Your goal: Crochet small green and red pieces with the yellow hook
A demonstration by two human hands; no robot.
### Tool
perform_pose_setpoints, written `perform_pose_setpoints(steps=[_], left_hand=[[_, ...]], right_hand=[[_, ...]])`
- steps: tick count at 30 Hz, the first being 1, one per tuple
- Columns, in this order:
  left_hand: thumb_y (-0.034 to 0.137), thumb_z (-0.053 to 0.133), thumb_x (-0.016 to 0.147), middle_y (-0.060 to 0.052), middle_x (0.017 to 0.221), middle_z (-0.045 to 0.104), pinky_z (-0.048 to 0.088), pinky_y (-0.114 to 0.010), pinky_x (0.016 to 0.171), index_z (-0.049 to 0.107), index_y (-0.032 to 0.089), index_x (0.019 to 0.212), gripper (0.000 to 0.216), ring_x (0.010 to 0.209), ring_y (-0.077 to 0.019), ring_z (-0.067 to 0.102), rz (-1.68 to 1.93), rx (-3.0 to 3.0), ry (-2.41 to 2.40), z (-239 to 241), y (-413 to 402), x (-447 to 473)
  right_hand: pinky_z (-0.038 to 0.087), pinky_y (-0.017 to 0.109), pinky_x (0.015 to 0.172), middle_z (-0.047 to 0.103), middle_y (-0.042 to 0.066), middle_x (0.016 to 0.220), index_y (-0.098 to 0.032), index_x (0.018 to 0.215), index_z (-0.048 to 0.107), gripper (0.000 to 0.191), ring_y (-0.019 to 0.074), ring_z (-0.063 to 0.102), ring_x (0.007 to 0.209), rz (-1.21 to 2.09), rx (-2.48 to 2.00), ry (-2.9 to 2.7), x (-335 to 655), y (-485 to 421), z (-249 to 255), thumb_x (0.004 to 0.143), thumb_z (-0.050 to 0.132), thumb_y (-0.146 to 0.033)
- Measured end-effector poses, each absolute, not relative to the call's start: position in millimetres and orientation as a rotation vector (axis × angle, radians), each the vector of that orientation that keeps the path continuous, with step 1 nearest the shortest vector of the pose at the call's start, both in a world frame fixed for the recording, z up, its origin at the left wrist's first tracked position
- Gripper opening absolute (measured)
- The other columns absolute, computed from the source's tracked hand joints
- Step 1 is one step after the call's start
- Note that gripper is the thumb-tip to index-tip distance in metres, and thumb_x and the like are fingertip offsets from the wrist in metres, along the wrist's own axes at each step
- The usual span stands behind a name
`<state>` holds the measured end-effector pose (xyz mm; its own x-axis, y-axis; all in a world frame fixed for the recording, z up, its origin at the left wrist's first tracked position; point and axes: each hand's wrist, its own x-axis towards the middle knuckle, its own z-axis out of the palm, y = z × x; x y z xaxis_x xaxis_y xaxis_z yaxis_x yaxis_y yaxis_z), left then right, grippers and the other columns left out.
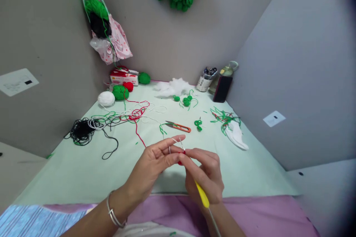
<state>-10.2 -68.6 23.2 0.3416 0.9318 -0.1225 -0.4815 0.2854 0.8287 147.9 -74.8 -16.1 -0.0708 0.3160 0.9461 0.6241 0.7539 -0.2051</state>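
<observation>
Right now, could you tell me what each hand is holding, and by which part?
The right hand grips a crochet hook by its yellow handle. The left hand pinches a small red crocheted piece at the fingertips.

Left hand (155,163) comes in from lower left, forearm bare, palm turned inward, fingers (174,140) extended forward and pinched together at the tips. Right hand (207,176) comes up from below centre, fingers curled closed in a pen-like grip. Fingertips of both hands meet at centre.
</observation>
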Motion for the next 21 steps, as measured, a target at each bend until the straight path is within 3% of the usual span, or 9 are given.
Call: perform_pose_setpoints(steps=[4, 9, 13, 18, 21], left_hand=[[0.039, 0.088, 0.082, -0.001, 0.086, 0.075, 0.047, -0.025, 0.080, 0.077, 0.026, 0.130, 0.052, 0.081, -0.0137, 0.064, 1.029, 0.805, 0.735, 18.1, -64.9, -10.8], [0.041, 0.085, 0.083, -0.003, 0.082, 0.076, 0.048, -0.030, 0.085, 0.074, 0.022, 0.135, 0.056, 0.081, -0.0163, 0.065, 1.018, 0.817, 0.756, 20.8, -62.4, -12.1], [0.038, 0.087, 0.080, -0.004, 0.086, 0.077, 0.048, -0.033, 0.090, 0.075, 0.020, 0.131, 0.055, 0.085, -0.0187, 0.068, 1.044, 0.785, 0.765, 22.2, -61.0, -12.9], [0.035, 0.086, 0.082, -0.002, 0.081, 0.074, 0.047, -0.028, 0.080, 0.079, 0.021, 0.126, 0.046, 0.076, -0.0142, 0.063, 1.052, 0.805, 0.766, 21.2, -59.7, -16.1], [0.034, 0.086, 0.082, -0.001, 0.078, 0.072, 0.046, -0.027, 0.078, 0.081, 0.021, 0.121, 0.041, 0.075, -0.0139, 0.062, 1.044, 0.796, 0.761, 21.6, -60.1, -15.6]], right_hand=[[0.062, 0.030, 0.063, 0.074, 0.004, 0.099, -0.034, 0.119, 0.078, 0.041, 0.0174, 0.071, 0.082, 0.169, -0.726, -1.537, 142.0, -73.4, -9.0, 0.096, 0.065, -0.003], [0.061, 0.030, 0.065, 0.076, 0.003, 0.092, -0.034, 0.103, 0.083, 0.020, 0.0191, 0.072, 0.085, 0.796, -0.697, -1.295, 145.2, -66.6, -3.3, 0.096, 0.072, -0.019], [0.060, 0.029, 0.065, 0.077, 0.003, 0.094, -0.031, 0.102, 0.082, 0.015, 0.0150, 0.071, 0.076, 0.886, -0.711, -1.220, 151.1, -64.7, -5.3, 0.099, 0.069, -0.024], [0.059, 0.029, 0.068, 0.075, 0.003, 0.089, -0.026, 0.098, 0.082, 0.013, 0.0142, 0.070, 0.072, 0.878, -0.758, -1.183, 157.2, -69.1, -2.1, 0.099, 0.069, -0.025], [0.058, 0.027, 0.061, 0.074, 0.003, 0.085, -0.024, 0.092, 0.082, 0.013, 0.0133, 0.069, 0.065, 0.963, -0.728, -1.116, 157.7, -68.7, 1.9, 0.098, 0.071, -0.029]])
